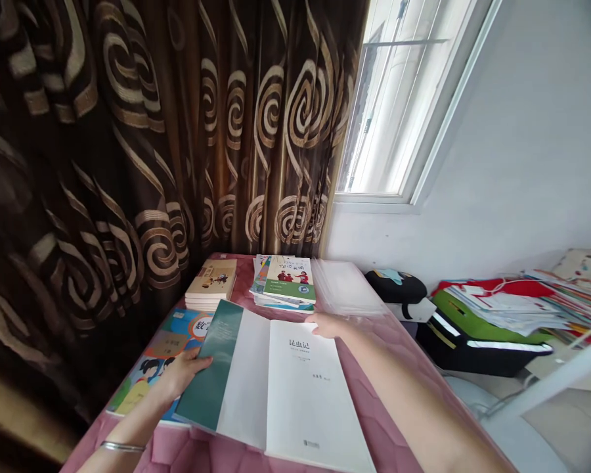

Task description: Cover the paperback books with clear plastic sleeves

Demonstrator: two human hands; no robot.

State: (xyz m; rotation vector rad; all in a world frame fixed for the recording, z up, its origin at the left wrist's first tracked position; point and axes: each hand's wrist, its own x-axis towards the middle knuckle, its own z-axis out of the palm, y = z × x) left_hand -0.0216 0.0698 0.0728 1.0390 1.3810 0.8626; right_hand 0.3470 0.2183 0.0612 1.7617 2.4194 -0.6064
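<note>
While the left hand (183, 373) is holding the outer edge of a green flap (211, 371), its other fingers partly hidden, the right hand (328, 325) is pinching the open book (305, 401) at its top edge near the right corner, fingers narrow on the paper. A silver bracelet (123, 447) is circling the left wrist. The open book is lying nearest the person on a pink quilted surface (394, 328), showing a plain white leaf and, right of it, a title page marked 昆虫记; I am finding the smaller print too fine to read. Partly hidden by the flap, a blue textbook (150, 368) with cartoon figures is lying to the left. Beyond it, a stack of tan books (211, 282) is sitting; a looser pile of colourful books (288, 282) is lying to its right, clear plastic sheets (347, 286) just beside. Farther out, a brown curtain (276, 118) with spirals is hanging next to a barred window (394, 98), and a black-and-green bag (477, 322) is resting at the right.
</note>
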